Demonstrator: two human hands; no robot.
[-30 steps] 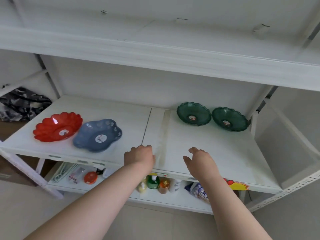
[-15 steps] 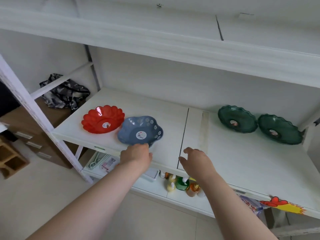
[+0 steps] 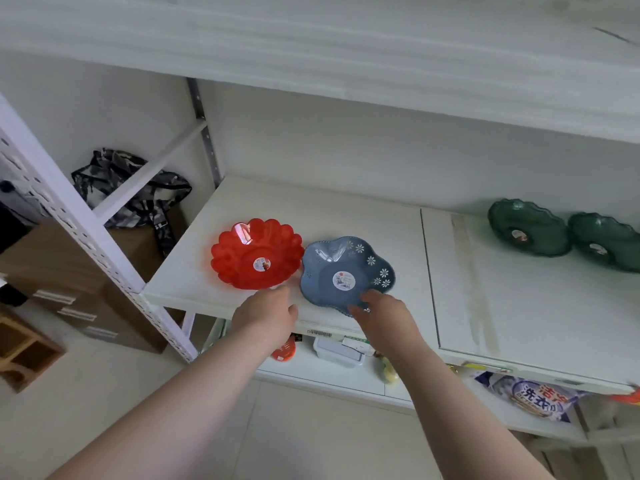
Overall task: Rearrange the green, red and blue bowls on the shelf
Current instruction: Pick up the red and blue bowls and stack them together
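A red scalloped bowl (image 3: 256,252) and a blue flower-shaped bowl (image 3: 341,268) sit side by side, touching, at the front left of the white shelf board (image 3: 346,209). Two dark green bowls (image 3: 528,226) (image 3: 606,240) stand next to each other at the back right. My left hand (image 3: 265,311) is at the shelf's front edge, fingers apart, with its fingertips just below the red bowl's near rim. My right hand (image 3: 384,313) is on the blue bowl's near rim, fingers over the rim and thumb under it.
A perforated white upright (image 3: 86,244) and a diagonal brace (image 3: 149,171) bound the shelf on the left, with a dark patterned bag (image 3: 117,181) behind. Another shelf board (image 3: 346,64) hangs close above. Bottles and packets fill the shelf below (image 3: 339,351).
The view has swung left. Both hands have moved from the shelf's front edge up to the bowls; my right hand has closed on the blue bowl's rim and the left has reached the red bowl.
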